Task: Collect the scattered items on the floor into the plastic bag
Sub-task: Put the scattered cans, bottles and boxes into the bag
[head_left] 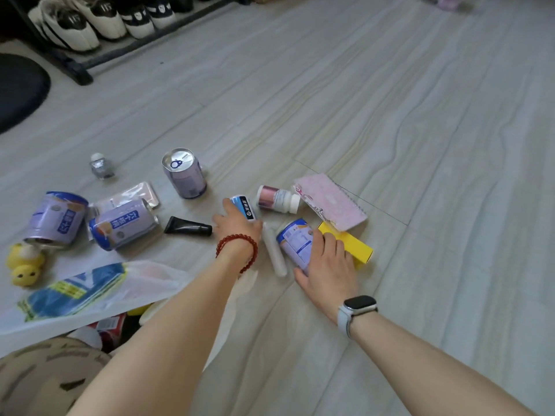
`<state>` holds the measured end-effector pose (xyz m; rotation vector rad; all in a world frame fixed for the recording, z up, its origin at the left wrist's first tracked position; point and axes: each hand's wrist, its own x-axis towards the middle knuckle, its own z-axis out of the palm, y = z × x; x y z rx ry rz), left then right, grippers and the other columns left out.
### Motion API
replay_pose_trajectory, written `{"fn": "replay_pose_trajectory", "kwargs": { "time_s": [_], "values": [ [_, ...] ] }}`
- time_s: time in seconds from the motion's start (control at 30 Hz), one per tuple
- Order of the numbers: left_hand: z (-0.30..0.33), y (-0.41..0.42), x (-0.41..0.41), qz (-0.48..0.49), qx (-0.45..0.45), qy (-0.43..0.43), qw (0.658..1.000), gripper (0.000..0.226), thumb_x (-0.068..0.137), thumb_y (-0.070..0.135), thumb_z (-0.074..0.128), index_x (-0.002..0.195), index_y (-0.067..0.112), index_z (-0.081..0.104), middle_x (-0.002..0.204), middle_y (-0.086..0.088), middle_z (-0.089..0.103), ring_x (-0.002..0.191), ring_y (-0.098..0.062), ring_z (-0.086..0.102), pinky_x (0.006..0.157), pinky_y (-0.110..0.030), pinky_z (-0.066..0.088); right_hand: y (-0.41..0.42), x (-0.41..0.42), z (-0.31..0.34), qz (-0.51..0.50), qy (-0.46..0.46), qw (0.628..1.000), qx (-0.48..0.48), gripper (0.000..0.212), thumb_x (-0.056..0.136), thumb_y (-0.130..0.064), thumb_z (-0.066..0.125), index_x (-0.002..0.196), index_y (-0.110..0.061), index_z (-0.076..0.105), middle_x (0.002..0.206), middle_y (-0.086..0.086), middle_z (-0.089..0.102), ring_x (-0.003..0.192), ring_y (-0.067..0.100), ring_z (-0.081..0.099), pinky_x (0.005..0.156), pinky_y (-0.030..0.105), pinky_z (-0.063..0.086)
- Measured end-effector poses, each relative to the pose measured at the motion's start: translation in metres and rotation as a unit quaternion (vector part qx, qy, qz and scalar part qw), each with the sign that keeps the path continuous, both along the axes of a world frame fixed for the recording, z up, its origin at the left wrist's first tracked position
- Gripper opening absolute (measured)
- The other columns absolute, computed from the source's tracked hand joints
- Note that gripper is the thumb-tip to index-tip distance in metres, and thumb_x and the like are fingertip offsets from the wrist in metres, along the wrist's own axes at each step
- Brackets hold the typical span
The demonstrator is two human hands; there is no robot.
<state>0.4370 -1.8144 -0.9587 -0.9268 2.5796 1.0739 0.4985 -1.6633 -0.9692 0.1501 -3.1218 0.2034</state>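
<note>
My left hand (235, 223) grips a small blue-and-white bottle (244, 207) on the floor. My right hand (326, 262) wraps round a purple can (295, 241) lying on its side. Between the hands lies a white tube (274, 253). A yellow box (356, 246), a pink notebook (332, 201) and a pink bottle with a white cap (277, 199) lie just beyond. The white plastic bag with blue print (90, 289) lies open at lower left, with some items inside.
Left of my hands lie a black tube (187, 226), two purple cans (123, 225) (55, 219) on their sides, an upright can (184, 172), a pink packet (135, 193), a small glass bottle (101, 166) and a yellow plush toy (25, 264). A shoe rack (90, 22) stands far left.
</note>
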Motion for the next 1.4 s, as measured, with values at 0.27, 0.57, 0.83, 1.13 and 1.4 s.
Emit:
{"fn": "replay_pose_trajectory", "kwargs": {
  "time_s": [0.27,0.57,0.83,1.13,1.4],
  "values": [
    [0.072,-0.028,0.033,-0.149,-0.030,0.088,0.984,0.049,0.082,0.023,0.054,0.127,0.015,0.037,0.096,-0.003,0.052,0.081,-0.025,0.051,0.070,-0.029,0.042,-0.003,0.014,0.012,-0.049,-0.136,0.957,-0.253,0.060,0.076,-0.026,0.063,0.126,-0.006,0.037,0.117,0.017,0.042,0.113,0.032,0.040,0.093,0.036,0.038],
    [0.148,-0.123,0.156,-0.375,-0.159,0.062,0.911,0.060,0.080,0.036,0.056,0.135,0.030,0.031,0.127,0.003,0.052,0.113,-0.016,0.048,0.096,-0.032,0.037,-0.051,0.041,0.069,-0.028,-0.094,0.885,-0.455,0.068,0.053,-0.055,0.047,0.107,-0.014,0.052,0.103,0.008,0.052,0.094,0.018,0.050,0.077,0.020,0.035],
    [0.108,-0.172,0.219,-0.486,-0.396,0.078,0.775,0.059,0.056,0.040,0.070,0.112,0.032,0.053,0.098,0.011,0.070,0.097,-0.020,0.065,0.088,-0.042,0.027,-0.084,0.075,0.099,0.132,-0.089,0.898,-0.411,0.081,0.054,-0.055,0.048,0.125,-0.016,0.041,0.106,-0.005,0.040,0.090,-0.003,0.042,0.076,-0.008,0.028],
    [0.113,-0.185,0.188,-0.289,-0.390,0.056,0.873,0.055,0.086,0.039,0.053,0.136,0.030,0.031,0.143,-0.006,0.036,0.127,-0.026,0.038,0.105,-0.046,0.024,-0.093,0.098,0.098,0.209,-0.116,0.911,-0.337,0.075,0.058,-0.054,0.048,0.124,-0.021,0.040,0.102,-0.020,0.036,0.097,-0.003,0.038,0.083,0.002,0.029],
    [0.141,-0.210,0.164,-0.163,-0.281,0.199,0.925,0.020,0.089,0.026,0.052,0.092,0.012,0.066,0.096,-0.008,0.065,0.077,-0.025,0.055,0.066,-0.034,0.047,-0.137,0.115,0.105,0.302,-0.075,0.905,-0.290,0.073,0.066,-0.050,0.048,0.128,-0.013,0.040,0.117,0.003,0.047,0.109,0.018,0.047,0.094,0.017,0.033]
  ]
}}
